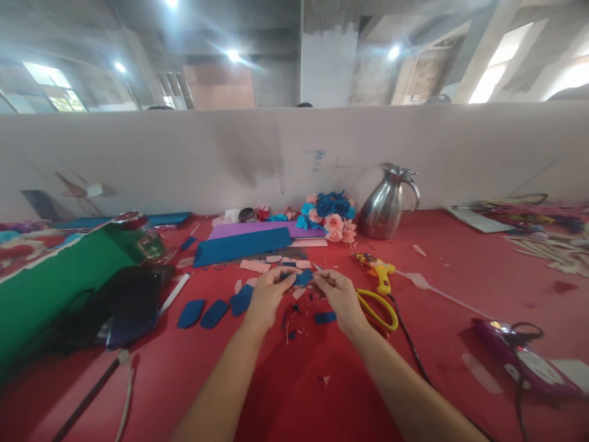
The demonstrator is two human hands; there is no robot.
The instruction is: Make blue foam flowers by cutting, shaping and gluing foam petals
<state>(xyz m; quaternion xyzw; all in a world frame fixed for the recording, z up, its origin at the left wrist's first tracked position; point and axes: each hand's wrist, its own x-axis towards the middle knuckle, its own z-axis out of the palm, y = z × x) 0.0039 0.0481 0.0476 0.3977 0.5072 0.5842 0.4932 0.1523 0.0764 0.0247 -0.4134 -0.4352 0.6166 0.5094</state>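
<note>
Between my two hands, over the red table, is a small blue paper piece. My left hand pinches its left end between thumb and fingers. The fingertips of my right hand are closed at its right end. Several cut blue pieces lie left of my left hand, and another blue piece lies under my right hand. Yellow-handled scissors rest beside my right wrist. Pink paper strips and small scraps lie around the hands.
A yellow glue gun with a cord lies right of the hands. Behind stand a steel jug and paper flowers. Blue sheets lie ahead, a dark phone and green board left, a purple power strip right.
</note>
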